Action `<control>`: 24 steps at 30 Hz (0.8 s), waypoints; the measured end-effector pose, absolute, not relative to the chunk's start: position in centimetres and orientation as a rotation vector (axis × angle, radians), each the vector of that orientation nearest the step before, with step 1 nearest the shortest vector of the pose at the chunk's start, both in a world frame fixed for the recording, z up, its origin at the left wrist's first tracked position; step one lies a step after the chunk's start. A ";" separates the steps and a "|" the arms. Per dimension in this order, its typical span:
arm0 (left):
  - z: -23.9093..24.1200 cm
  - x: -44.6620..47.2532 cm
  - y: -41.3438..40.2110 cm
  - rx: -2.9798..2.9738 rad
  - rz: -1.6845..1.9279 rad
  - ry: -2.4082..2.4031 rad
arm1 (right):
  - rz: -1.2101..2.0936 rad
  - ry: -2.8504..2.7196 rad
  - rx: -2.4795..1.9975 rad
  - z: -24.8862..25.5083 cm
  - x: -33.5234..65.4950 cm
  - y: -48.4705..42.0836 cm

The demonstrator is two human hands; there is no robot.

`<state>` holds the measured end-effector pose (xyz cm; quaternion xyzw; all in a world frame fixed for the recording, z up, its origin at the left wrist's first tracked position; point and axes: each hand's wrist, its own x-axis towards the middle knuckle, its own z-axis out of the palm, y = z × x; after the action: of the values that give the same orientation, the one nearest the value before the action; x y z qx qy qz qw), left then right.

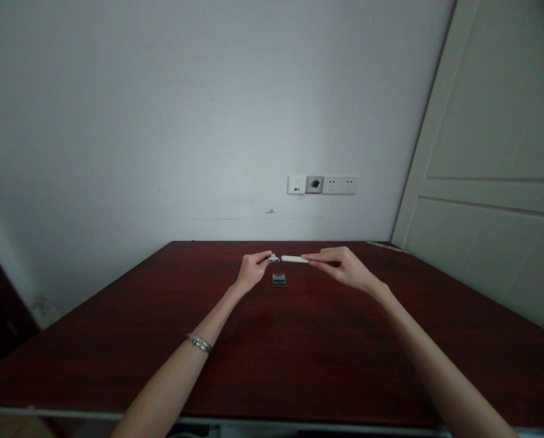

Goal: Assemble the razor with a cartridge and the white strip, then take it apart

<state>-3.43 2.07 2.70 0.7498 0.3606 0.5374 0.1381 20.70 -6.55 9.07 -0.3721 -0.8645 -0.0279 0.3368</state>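
Over the far middle of a dark red table [299, 359], my left hand [252, 269] is closed in a pinch on a small pale object [273, 258]. My right hand [340, 266] grips one end of a slim white stick-like item [294, 259], held level with its free end pointing at the small object. The two items are close, tip to tip; I cannot tell if they touch. Just below them on the table lies a small greenish pack [279, 280]. A silver bracelet [199, 343] is on my left wrist.
A white wall rises behind the table with a row of wall sockets [322, 184]. A pale door [495, 170] stands at the right. Dark furniture shows at the far left edge.
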 end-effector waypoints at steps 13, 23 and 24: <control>3.9 -3.5 1.9 1.867 1.491 0.983 | 0.003 -2.042 -1.009 7.1 22.6 -4.0; 5.0 -2.3 -0.4 1.468 0.987 0.883 | -0.072 -2.061 -1.033 8.3 20.5 -1.7; 5.1 -2.2 -0.6 1.459 0.978 0.875 | -0.084 -2.088 -1.020 8.5 20.1 -1.4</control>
<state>-2.22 -0.58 5.14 0.6179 0.3705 0.4142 0.5562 20.14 -1.41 8.54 -0.4028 -0.8241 -0.0333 0.3968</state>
